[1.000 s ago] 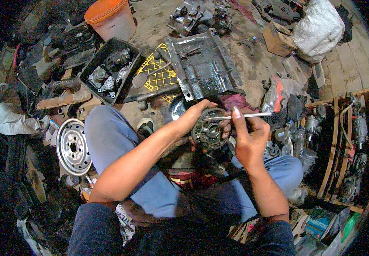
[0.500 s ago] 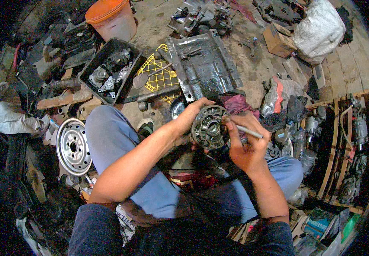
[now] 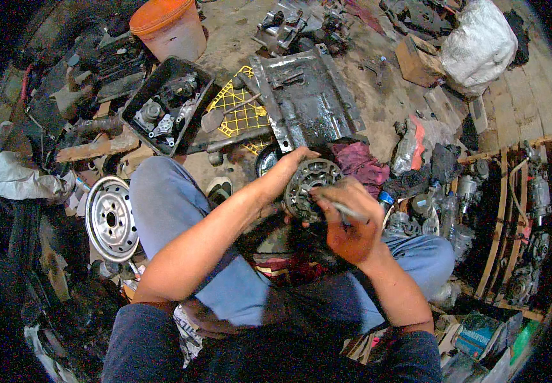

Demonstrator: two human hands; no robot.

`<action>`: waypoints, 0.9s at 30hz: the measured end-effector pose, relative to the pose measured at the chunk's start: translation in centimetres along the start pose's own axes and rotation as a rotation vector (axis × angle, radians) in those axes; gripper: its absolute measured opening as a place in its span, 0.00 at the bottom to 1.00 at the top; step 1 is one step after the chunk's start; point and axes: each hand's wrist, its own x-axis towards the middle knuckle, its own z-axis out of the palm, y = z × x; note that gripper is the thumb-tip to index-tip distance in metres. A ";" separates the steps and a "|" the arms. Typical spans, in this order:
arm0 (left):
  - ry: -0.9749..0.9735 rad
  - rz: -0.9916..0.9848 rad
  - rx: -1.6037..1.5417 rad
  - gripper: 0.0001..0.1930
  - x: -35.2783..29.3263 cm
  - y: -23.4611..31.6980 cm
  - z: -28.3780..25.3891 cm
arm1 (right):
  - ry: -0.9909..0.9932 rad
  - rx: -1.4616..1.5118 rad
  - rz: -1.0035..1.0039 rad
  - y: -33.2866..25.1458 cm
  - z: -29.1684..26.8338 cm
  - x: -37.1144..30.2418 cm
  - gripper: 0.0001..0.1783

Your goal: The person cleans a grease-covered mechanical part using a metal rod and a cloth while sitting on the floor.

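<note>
My left hand (image 3: 287, 173) is wrapped round the left side of a round, greasy metal housing (image 3: 302, 186), tilted up above my lap. Its face has holes around the rim and a ringed opening in the middle. Pinched in my right hand (image 3: 357, 231) is a slim tool with a grey, stick-like handle (image 3: 351, 212). The right fingers lie over the right part of the housing's face, near the central opening. They hide the tool's tip, so I cannot tell its kind.
Beyond my knees lie a dark metal plate (image 3: 308, 105), a yellow grid (image 3: 232, 107) and a black tray (image 3: 196, 113) with metal parts. A steel wheel (image 3: 110, 231) leans on the left. Purple cloth (image 3: 360, 167) and plastic bottles (image 3: 449, 210) are on the right.
My right hand has moved left and slightly down across the housing, carrying the slim tool toward the central opening. The left hand keeps its hold in nearly the same place.
</note>
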 end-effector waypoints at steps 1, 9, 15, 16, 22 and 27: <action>0.005 -0.017 -0.008 0.21 -0.2 0.1 -0.1 | 0.019 -0.020 -0.002 0.2 -0.2 0.3 0.10; -0.037 -0.048 -0.050 0.26 -0.8 1.1 1.5 | 0.154 -0.185 -0.063 1.0 -0.5 1.2 0.11; 0.019 -0.009 -0.010 0.22 -0.4 0.6 0.3 | 0.090 -0.121 -0.001 0.4 0.0 1.1 0.10; 0.029 0.009 0.003 0.22 -0.6 0.5 0.3 | 0.094 -0.139 0.025 0.9 -0.8 1.4 0.10; -0.023 0.011 -0.019 0.22 -0.5 0.7 0.5 | 0.051 -0.013 -0.009 -0.2 0.3 0.4 0.09; -0.028 0.013 0.003 0.25 -0.5 1.3 0.7 | 0.104 -0.200 -0.083 0.9 -0.1 0.7 0.09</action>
